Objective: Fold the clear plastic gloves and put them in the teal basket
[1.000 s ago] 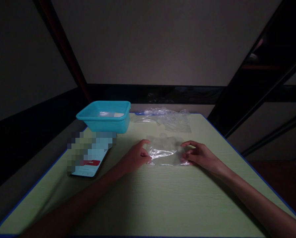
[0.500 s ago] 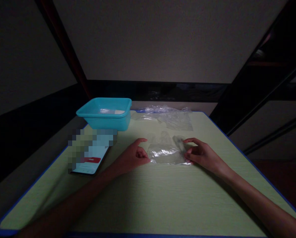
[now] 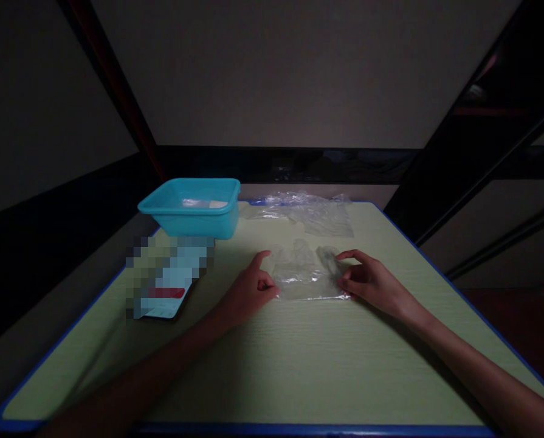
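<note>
**Pinching a clear bag at both ends**

Left hand (image 3: 247, 292) and right hand (image 3: 372, 281) each close fingertips on opposite edges of the clear plastic bag (image 3: 309, 275), which lies flat mid-table (image 3: 299, 365). Teal tub (image 3: 190, 207) behind-left; more bags (image 3: 306, 214) beyond.

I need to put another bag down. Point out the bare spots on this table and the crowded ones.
Free: the wide near strip of the table between the two forearms, and the right edge beyond the right hand. Crowded: the far left with the teal tub and phone, the far edge with crumpled plastic, and the middle, where both hands pinch the clear bag.
</note>
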`<state>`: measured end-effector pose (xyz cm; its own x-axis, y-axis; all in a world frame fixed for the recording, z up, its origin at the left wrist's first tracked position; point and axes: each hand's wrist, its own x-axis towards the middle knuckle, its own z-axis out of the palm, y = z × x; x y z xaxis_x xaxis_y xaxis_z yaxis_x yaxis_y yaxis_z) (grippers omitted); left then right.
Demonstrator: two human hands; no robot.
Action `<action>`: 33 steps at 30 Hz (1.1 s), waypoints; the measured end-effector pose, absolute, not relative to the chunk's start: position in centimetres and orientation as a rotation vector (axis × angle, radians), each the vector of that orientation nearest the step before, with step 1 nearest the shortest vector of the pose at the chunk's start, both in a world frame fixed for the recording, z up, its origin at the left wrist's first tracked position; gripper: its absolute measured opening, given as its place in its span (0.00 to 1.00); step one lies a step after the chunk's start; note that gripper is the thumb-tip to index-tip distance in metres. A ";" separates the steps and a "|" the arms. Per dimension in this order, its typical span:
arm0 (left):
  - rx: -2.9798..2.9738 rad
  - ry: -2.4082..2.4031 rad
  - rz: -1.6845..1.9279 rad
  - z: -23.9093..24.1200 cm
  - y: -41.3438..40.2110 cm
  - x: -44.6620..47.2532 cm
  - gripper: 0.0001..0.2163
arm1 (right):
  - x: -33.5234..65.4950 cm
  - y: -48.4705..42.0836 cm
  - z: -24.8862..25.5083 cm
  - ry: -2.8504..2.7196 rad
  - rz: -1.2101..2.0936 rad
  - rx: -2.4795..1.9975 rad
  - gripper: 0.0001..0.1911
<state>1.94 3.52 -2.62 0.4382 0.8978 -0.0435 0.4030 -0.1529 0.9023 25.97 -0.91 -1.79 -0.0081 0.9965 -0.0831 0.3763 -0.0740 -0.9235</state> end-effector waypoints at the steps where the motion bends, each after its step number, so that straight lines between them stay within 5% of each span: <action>1: 1.757 1.136 0.658 -2.6 3.5 2.0 0.32 | 25.9 -1.0 -1.8 -1.489 1.053 -1.553 0.22; 18: 1.912 1.218 0.726 -4.1 3.5 3.0 0.34 | 26.0 -1.3 -2.2 -1.816 0.717 -1.719 0.19; 33: 1.897 1.213 0.705 -3.8 3.7 2.9 0.32 | 26.0 1.9 -3.0 -1.498 0.708 -1.593 0.27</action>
